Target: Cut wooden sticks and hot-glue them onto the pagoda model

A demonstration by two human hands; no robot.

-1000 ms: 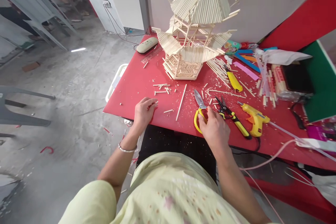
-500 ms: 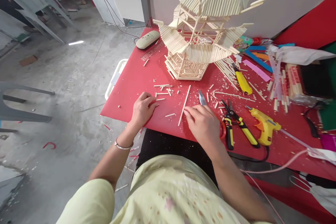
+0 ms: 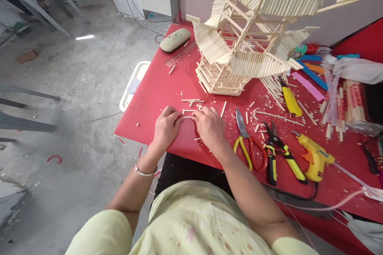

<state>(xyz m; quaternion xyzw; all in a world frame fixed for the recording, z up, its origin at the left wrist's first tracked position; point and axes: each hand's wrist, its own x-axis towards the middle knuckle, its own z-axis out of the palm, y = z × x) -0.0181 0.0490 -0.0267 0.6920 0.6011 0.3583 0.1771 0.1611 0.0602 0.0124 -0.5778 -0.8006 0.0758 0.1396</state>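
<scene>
In the head view, my left hand [image 3: 168, 125] and my right hand [image 3: 210, 126] are close together over the red tabletop [image 3: 143, 115]. Each has thumb and fingers pinched at one end of a short thin wooden stick [image 3: 188, 117], which spans the gap between them. Just beyond lie several cut stick pieces [image 3: 190, 100]. A longer stick [image 3: 223, 109] lies partly behind my right hand, and another piece [image 3: 198, 139] sits below it. The large tiered tower model [image 3: 220, 77], built from such sticks, stands behind my hands.
Right of my hands lie scissors [image 3: 243, 127] with red and yellow handles, pliers [image 3: 271, 163], a yellow glue gun [image 3: 315, 157] with its cord, and a yellow cutter [image 3: 291, 101]. A glasses case [image 3: 175, 40] and clear ruler [image 3: 181, 53] are at the back left.
My right hand has moved left, off the longer stick, to the short stick at my left fingertips. Both hands now pinch that stick. The view has shifted, so the scissors show fully.
</scene>
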